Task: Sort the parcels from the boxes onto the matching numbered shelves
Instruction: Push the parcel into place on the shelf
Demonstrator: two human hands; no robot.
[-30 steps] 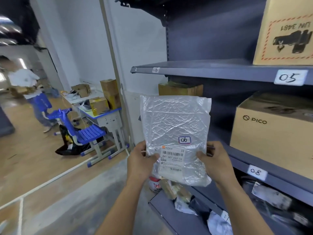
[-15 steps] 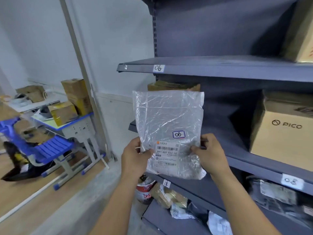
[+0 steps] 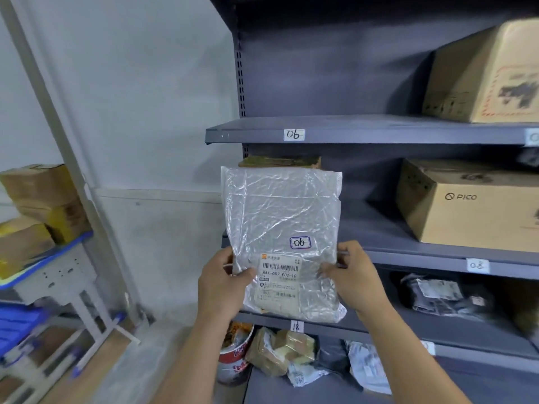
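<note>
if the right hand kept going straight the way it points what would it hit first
The right hand grips the clear parcel, so that travels with it. Pointing up and left into the shelf, the pair would probably meet the brown box behind first; depth is unclear.

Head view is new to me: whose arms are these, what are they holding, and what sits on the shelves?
No machine here: a person wears a camera on the head, looking forward and down, so the arms are their own. The left hand and right hand grip a clear plastic parcel by its lower sides. Its sticker reads 06, like the label on the shelf above. That shelf carries a brown box; the next one down holds a PICO box. Lower shelves hold more parcels.
</note>
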